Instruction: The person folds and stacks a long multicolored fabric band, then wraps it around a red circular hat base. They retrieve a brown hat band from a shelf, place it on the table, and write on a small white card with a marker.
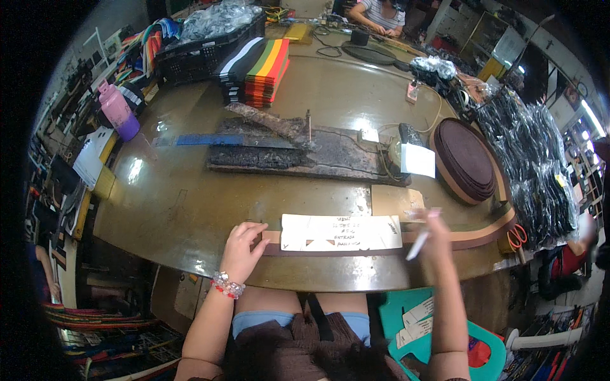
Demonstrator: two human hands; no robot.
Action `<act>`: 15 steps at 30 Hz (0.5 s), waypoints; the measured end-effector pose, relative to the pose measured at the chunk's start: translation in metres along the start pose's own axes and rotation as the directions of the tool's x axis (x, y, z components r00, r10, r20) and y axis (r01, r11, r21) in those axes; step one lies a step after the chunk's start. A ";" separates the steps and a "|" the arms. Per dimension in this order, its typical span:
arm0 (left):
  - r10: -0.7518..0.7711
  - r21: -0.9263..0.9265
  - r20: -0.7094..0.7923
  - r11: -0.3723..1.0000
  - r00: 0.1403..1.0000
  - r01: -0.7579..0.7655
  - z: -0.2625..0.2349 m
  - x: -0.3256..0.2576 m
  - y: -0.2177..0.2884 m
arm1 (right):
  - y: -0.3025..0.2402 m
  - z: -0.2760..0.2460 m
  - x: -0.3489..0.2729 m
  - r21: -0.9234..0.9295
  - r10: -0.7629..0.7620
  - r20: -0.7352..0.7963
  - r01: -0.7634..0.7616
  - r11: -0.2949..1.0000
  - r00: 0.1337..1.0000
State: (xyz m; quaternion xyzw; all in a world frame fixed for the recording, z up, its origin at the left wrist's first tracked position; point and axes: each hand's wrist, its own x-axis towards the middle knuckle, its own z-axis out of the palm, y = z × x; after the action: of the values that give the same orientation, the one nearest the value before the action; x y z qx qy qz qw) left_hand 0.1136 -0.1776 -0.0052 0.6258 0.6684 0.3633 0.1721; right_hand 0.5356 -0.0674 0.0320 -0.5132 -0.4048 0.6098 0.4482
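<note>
A striped strap (pixel 455 237) in green, tan and brown runs along the table's near edge. On it lies a white card template (pixel 381 240) with handwriting and small cut-outs. My left hand (pixel 243 246), wearing a beaded bracelet, has thumb and forefinger closed at the strap's left end, left of the template. Beyond the template's right end, my right hand (pixel 436 238) is smeared by motion. A slim white stick-like thing (pixel 417 246) pokes down from its closed fingers; its exact kind is unclear. Farther right, the strap curves back to a large coil (pixel 467 162).
A dark, crusted board (pixel 349 154) with a metal post crosses mid-table. Tan card (pixel 395 201) lies behind the template. Orange-handled scissors (pixel 518 238) sit at right. Stacked striped straps (pixel 267 73), a black crate (pixel 210 54) and a pink-purple bottle (pixel 119 111) stand farther back. Another person (pixel 380 16) sits opposite.
</note>
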 end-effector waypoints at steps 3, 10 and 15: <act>0.110 0.148 -0.032 0.984 0.993 -0.104 -0.009 -0.002 -0.006 | 0.033 0.115 -0.005 -0.633 -0.296 0.713 0.765 0.118 0.635; 0.117 0.099 -0.009 0.988 0.993 -0.116 -0.023 -0.015 -0.024 | 0.067 0.223 -0.013 -0.644 -0.211 0.728 0.757 0.115 0.652; 0.124 0.149 0.007 0.981 0.992 -0.124 -0.020 -0.014 -0.022 | 0.080 0.230 -0.017 -0.583 -0.321 0.738 0.800 0.141 0.594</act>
State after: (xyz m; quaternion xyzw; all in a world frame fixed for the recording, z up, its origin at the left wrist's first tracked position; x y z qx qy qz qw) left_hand 0.0861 -0.1959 -0.0105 0.6771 0.6536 0.3229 0.1009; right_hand 0.2987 -0.1130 -0.0059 -0.3099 -0.9148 0.1679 0.1975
